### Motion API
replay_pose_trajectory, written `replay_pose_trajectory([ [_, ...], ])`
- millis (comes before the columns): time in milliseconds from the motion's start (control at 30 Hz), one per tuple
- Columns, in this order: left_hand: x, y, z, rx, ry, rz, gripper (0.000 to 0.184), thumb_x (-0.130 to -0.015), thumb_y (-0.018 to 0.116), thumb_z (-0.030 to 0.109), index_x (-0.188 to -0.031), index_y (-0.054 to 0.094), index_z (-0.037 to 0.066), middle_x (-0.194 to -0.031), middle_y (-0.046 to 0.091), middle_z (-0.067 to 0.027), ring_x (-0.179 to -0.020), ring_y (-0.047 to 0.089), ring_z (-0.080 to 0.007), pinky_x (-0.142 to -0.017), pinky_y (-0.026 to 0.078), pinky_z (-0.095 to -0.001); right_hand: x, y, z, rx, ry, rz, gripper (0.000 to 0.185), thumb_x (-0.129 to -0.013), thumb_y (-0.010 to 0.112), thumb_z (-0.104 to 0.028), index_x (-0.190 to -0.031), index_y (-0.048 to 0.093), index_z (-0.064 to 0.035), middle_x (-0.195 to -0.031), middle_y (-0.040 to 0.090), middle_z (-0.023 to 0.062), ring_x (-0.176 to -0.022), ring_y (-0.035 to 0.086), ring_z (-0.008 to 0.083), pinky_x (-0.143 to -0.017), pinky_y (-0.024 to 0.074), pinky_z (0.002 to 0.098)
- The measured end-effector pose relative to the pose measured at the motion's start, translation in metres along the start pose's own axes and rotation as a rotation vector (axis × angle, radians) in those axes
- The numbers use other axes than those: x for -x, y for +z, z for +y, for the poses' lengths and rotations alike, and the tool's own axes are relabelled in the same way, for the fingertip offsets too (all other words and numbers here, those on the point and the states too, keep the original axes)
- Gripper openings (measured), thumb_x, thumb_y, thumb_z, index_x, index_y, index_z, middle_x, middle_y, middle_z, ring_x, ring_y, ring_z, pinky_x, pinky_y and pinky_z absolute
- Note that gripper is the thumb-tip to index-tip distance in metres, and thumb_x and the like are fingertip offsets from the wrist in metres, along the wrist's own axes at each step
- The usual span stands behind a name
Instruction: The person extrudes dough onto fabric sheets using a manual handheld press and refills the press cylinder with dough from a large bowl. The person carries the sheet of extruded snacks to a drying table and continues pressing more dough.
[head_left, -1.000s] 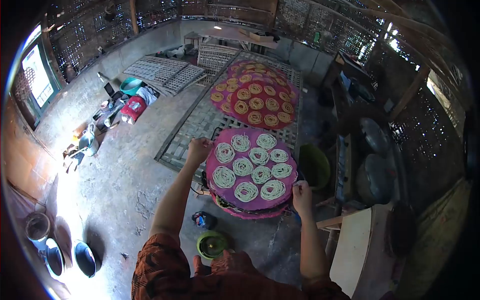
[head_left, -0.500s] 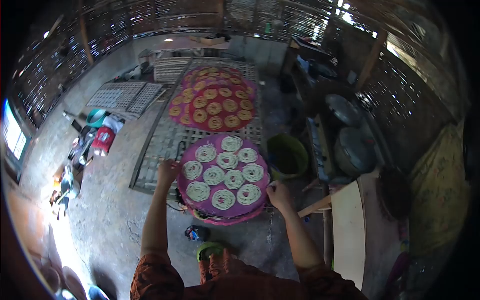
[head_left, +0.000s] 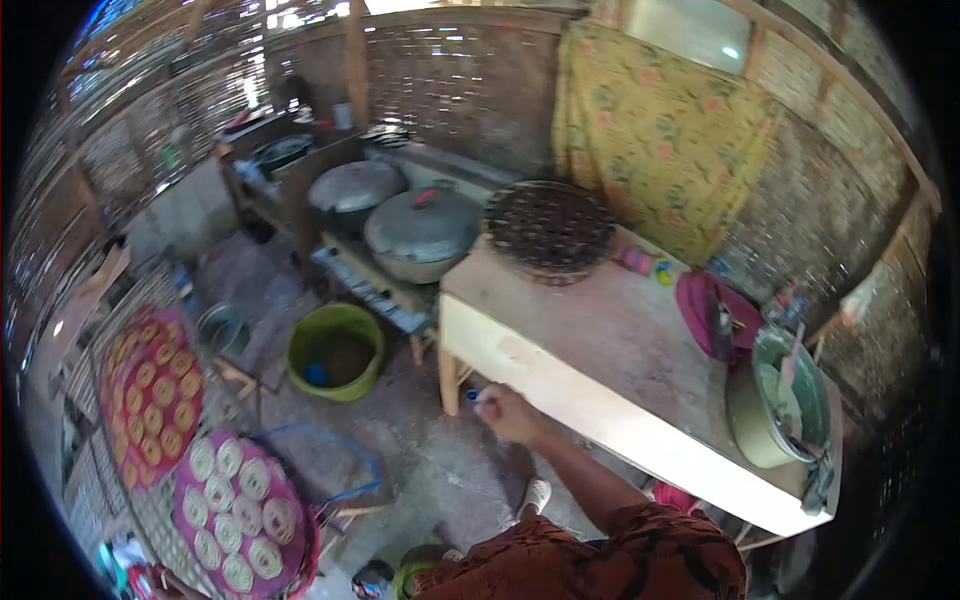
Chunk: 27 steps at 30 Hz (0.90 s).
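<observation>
At the lower left of the view lies the round pink sheet (head_left: 284,484), carrying pale noodle coils (head_left: 246,514), with another pink layer showing at its right edge. Behind it, yellowish noodle coils (head_left: 152,419) sit on red sheets (head_left: 149,476) over a woven bamboo rack (head_left: 95,510). The right hand (head_left: 508,415) is well apart from the pink sheet, just off the near edge of the surface (head_left: 610,340), its fingers curled in; whether they pinch anything cannot be told. A brownish shape beside the pink sheet, by the bottom edge, may be the left hand (head_left: 177,588), but it is too dim to read its grip. On the surface stand a dark woven basket (head_left: 550,228), folded magenta sheets (head_left: 710,315) and, at the right end, a bucket (head_left: 750,430) of whitish stuff. Two lidded pots (head_left: 423,222) stand beyond the left end. Below them a green tub (head_left: 310,335) rests on the floor (head_left: 430,460), a blue object (head_left: 316,374) inside. Yellow floral cloth (head_left: 660,140) hangs against the wall.
</observation>
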<state>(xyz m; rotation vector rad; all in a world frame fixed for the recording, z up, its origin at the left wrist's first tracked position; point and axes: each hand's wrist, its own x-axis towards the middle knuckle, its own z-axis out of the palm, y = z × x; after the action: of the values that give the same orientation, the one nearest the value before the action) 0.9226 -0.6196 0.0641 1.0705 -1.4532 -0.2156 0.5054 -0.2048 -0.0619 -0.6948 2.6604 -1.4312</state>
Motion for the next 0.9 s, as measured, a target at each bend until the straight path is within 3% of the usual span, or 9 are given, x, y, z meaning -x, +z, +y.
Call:
replay_pose_trajectory([
  [233, 0.096, 0.125, 0.207, 0.361, 0.108, -0.170, 0.035, -0.088, 0.066, 0.023, -0.108, 0.058, -0.005, -0.102, 0.062, -0.0186, -0.090, 0.061, -0.0242, -0.079, 0.051, -0.0356, -0.064, -0.281, 0.227, 0.189, 0.192, 0.565, 0.014, -0.081, 0.061, -0.014, -0.085, 0.066, -0.0020, -0.079, 0.067, 0.0134, -0.074, 0.065, 0.0219, -0.068, 0.0509, 0.0322],
  [267, 0.115, 0.135, 0.247, 0.016, 0.138, -0.147, 0.039, -0.089, 0.065, 0.024, -0.113, 0.057, -0.006, -0.104, 0.063, -0.0197, -0.092, 0.062, -0.0255, -0.078, 0.052, -0.0353, -0.075, -0.319, 0.259, 0.230, 0.239, 0.649, 0.016, -0.082, 0.059, -0.015, -0.086, 0.066, -0.0014, -0.078, 0.067, 0.0147, -0.073, 0.065, 0.0244, -0.067, 0.0509, 0.0337],
  [333, 0.140, 0.179, 0.248, 0.102, 0.108, -0.327, 0.049, -0.088, 0.065, 0.028, -0.122, 0.052, -0.005, -0.112, 0.060, -0.0215, -0.096, 0.061, -0.0292, -0.080, 0.052, -0.0358, -0.098, -0.387, 0.353, 0.369, 0.338, 0.808, 0.022, -0.083, 0.057, -0.021, -0.085, 0.065, -0.0002, -0.077, 0.067, 0.0173, -0.072, 0.066, 0.0302, -0.065, 0.0511, 0.0377],
  [367, 0.157, 0.195, 0.270, 0.421, 0.021, -0.444, 0.074, -0.083, 0.069, 0.040, -0.138, 0.038, 0.002, -0.119, 0.057, -0.0232, -0.104, 0.059, -0.0327, -0.089, 0.050, -0.0445, -0.114, -0.410, 0.385, 0.416, 0.361, 0.851, 0.025, -0.084, 0.056, -0.023, -0.085, 0.065, 0.0001, -0.077, 0.067, 0.0181, -0.072, 0.066, 0.0318, -0.065, 0.0511, 0.0391],
  [400, 0.162, 0.235, 0.236, 0.516, 0.102, -0.501, 0.031, -0.094, 0.054, 0.012, -0.121, 0.049, -0.002, -0.111, 0.057, -0.0093, -0.100, 0.054, -0.0171, -0.089, 0.044, -0.0291, -0.129, -0.433, 0.415, 0.462, 0.385, 0.893, 0.027, -0.084, 0.056, -0.025, -0.085, 0.065, 0.0004, -0.077, 0.067, 0.0188, -0.073, 0.066, 0.0334, -0.064, 0.0512, 0.0404],
  [467, 0.184, 0.251, 0.289, 0.511, 0.164, -0.650, 0.028, -0.095, 0.053, 0.012, -0.120, 0.049, -0.001, -0.109, 0.055, -0.0075, -0.098, 0.052, -0.0151, -0.089, 0.043, -0.0273, -0.161, -0.475, 0.428, 0.491, 0.629, 0.993, 0.034, -0.082, 0.059, -0.034, -0.090, 0.067, -0.0017, -0.087, 0.067, 0.0204, -0.081, 0.066, 0.0358, -0.071, 0.0502, 0.0474],
  [600, 0.226, 0.271, 0.375, 0.521, 0.232, -0.730, 0.026, -0.095, 0.052, 0.010, -0.119, 0.049, 0.000, -0.106, 0.054, -0.0063, -0.096, 0.052, -0.0137, -0.086, 0.042, -0.0264, -0.216, -0.514, 0.430, 0.579, 0.828, 0.873, 0.041, -0.081, 0.060, -0.036, -0.092, 0.067, 0.0025, -0.092, 0.067, 0.0226, -0.088, 0.066, 0.0353, -0.076, 0.0502, 0.0468],
  [700, 0.249, 0.278, 0.406, 0.459, 0.263, -0.634, 0.024, -0.094, 0.052, 0.007, -0.117, 0.049, 0.001, -0.104, 0.054, -0.0054, -0.092, 0.051, -0.0130, -0.084, 0.041, -0.0252, -0.230, -0.533, 0.417, 0.353, 0.945, 0.458, 0.042, -0.079, 0.060, -0.033, -0.093, 0.066, 0.0059, -0.097, 0.066, 0.0247, -0.093, 0.065, 0.0350, -0.077, 0.0510, 0.0438],
  [900, 0.262, 0.295, 0.427, 0.312, 0.270, -0.793, 0.025, -0.093, 0.053, 0.009, -0.116, 0.050, 0.001, -0.102, 0.053, -0.0060, -0.092, 0.051, -0.0139, -0.084, 0.041, -0.0258, -0.284, -0.541, 0.502, 0.889, 0.484, 0.517, 0.033, -0.070, 0.065, -0.032, -0.077, 0.069, 0.0001, -0.086, 0.067, 0.0211, -0.084, 0.065, 0.0369, -0.075, 0.0523, 0.0430],
])
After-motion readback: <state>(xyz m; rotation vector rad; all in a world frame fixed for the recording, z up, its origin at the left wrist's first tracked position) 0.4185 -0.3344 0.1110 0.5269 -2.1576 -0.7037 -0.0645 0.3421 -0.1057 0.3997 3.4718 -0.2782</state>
